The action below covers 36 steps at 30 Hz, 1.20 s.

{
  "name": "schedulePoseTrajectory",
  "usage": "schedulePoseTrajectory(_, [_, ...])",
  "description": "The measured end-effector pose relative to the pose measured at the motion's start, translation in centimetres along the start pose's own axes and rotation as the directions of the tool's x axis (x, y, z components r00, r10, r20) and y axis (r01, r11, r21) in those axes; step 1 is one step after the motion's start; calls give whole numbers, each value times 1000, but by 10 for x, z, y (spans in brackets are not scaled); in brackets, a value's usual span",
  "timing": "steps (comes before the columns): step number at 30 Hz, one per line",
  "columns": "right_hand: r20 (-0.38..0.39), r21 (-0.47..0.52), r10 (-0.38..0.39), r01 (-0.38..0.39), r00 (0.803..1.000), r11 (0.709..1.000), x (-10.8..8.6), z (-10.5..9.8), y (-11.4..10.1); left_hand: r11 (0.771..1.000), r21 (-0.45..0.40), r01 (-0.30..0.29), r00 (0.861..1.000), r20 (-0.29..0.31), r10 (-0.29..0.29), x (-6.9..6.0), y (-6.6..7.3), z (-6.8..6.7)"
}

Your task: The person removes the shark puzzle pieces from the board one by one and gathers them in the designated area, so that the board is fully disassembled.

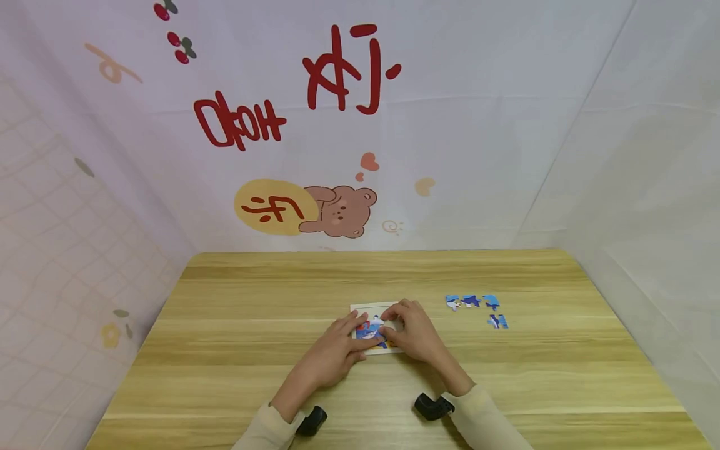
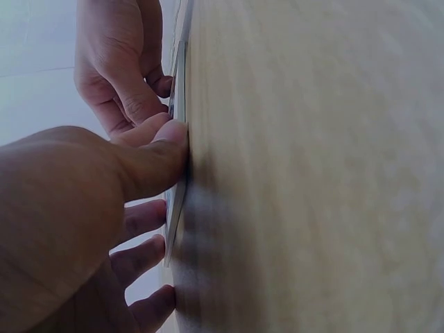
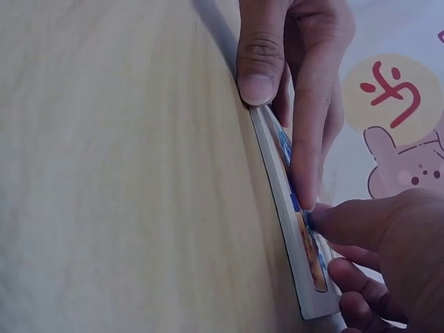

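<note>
A small puzzle board with a white frame lies on the table, partly filled with blue, white, red and orange pieces. My left hand rests on its left side, fingers spread over the pieces; the left wrist view shows that thumb against the board's edge. At the board's right part, my right hand has thumb and index finger bent round a small blue and white piece. The right wrist view shows the right thumb touching the picture surface beside a left finger. The hands hide much of the board.
Loose blue and white puzzle pieces lie on the wooden table to the right of the board, with another piece a little nearer. A printed cloth hangs behind the table.
</note>
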State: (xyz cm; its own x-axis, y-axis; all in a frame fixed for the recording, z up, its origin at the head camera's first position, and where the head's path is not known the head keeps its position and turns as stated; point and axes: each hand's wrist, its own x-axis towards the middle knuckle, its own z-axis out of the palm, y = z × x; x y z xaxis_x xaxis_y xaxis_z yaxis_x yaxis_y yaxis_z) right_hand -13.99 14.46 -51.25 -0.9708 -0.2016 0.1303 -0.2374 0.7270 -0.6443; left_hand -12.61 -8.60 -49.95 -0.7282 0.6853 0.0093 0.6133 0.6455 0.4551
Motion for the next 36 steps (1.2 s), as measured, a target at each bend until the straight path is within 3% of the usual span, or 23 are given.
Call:
schedulePoseTrajectory(9, [-13, 64, 9, -8, 1000, 998, 0, -1, 2, 1000, -23, -7, 1000, -13, 7, 0, -2, 2])
schedulePoseTrajectory(19, [37, 214, -25, 16, 999, 977, 0, -4, 5, 1000, -13, 21, 1000, 12, -21, 1, -2, 2])
schedulePoseTrajectory(28, [7, 227, -30, 27, 1000, 974, -1, -10, 10, 999, -2, 43, 999, 20, -43, -1, -2, 3])
schedulePoseTrajectory(36, [-30, 241, 30, -21, 999, 970, -4, -25, 23, 999, -5, 43, 999, 7, -43, 1, -2, 5])
